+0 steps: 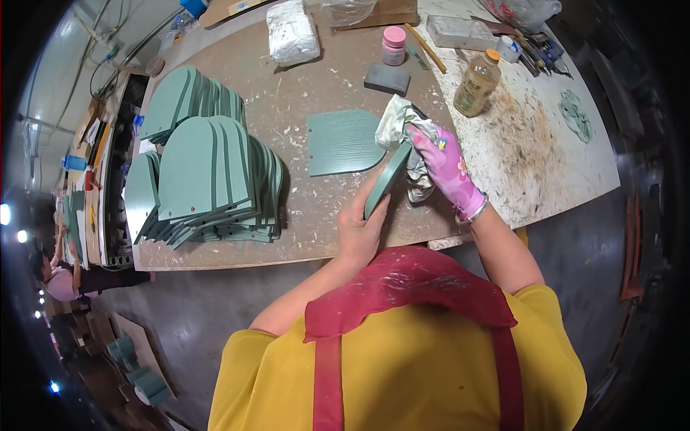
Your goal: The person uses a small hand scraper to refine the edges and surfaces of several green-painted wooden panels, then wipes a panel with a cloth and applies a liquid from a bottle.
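My bare left hand [363, 224] grips a green panel [389, 179] that stands on edge, its narrow side turned up toward me. In a pink flowered glove, my right hand [443, 161] is closed on a crumpled whitish rag [397, 122], which is against the panel's upper end. Part of the rag hangs below the glove, beside the panel's face. Just beyond my left hand another green panel [343, 142], rounded at one end, lies flat on the worktable [302, 237]. Stacks of similar green panels [205, 169] stand at the left.
A dark grey block [387, 79], a pink-capped jar [393, 46] and a white wrapped bundle [292, 32] sit toward the back. An orange-capped bottle [477, 83] stands right, near a green rag [576, 116] and hand tools [539, 54]. Another person [65, 276] is at far left.
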Motion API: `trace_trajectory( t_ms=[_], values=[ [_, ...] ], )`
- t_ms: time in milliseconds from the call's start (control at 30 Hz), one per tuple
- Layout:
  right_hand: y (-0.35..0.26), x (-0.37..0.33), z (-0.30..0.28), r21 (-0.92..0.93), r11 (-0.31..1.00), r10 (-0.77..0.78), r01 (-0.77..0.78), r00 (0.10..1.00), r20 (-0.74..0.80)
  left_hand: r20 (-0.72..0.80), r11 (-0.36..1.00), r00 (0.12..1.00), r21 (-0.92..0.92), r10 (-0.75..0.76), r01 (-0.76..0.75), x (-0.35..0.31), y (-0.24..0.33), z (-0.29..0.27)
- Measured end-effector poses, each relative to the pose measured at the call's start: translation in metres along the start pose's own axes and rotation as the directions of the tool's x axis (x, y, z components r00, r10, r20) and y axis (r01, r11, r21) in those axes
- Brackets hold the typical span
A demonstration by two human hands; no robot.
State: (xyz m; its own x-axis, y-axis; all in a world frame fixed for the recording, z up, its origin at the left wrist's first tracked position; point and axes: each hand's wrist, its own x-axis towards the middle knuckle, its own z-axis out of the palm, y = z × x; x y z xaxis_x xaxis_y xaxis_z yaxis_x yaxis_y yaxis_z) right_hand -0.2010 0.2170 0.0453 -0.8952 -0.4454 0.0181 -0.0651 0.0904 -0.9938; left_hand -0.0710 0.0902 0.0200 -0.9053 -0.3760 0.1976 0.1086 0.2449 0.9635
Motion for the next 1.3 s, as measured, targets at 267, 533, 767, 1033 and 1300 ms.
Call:
trace_trajectory(
  t_ms=[267,533,767,1033,1300],
  values=[
    [0.032,0.001,-0.044,0.092,0.982,0.176,-0.163,0.974,-0.145,0.193,0.998,0.980,0.030,0.053,-0.060,-0.002,-0.003,-0.001],
    [-0.012,-0.046,0.024,-0.496,0.700,-0.499,0.513,0.849,0.173,0.128,0.993,0.988,-0.070,-0.084,0.093,-0.014,-0.016,-0.003],
    [0.064,-0.005,-0.015,0.091,0.988,-0.114,0.124,0.988,-0.105,0.220,0.999,0.975,-0.036,0.028,-0.021,-0.024,-0.012,-0.013],
    [-0.029,-0.046,-0.021,0.080,0.994,0.082,-0.074,0.992,-0.096,0.056,0.993,0.994,-0.059,-0.094,0.097,-0.038,-0.015,-0.023],
    [-0.002,-0.050,0.038,-0.255,0.894,-0.371,0.370,0.928,0.046,0.158,0.982,0.979,-0.116,-0.133,0.152,-0.045,-0.023,-0.027]
  ],
)
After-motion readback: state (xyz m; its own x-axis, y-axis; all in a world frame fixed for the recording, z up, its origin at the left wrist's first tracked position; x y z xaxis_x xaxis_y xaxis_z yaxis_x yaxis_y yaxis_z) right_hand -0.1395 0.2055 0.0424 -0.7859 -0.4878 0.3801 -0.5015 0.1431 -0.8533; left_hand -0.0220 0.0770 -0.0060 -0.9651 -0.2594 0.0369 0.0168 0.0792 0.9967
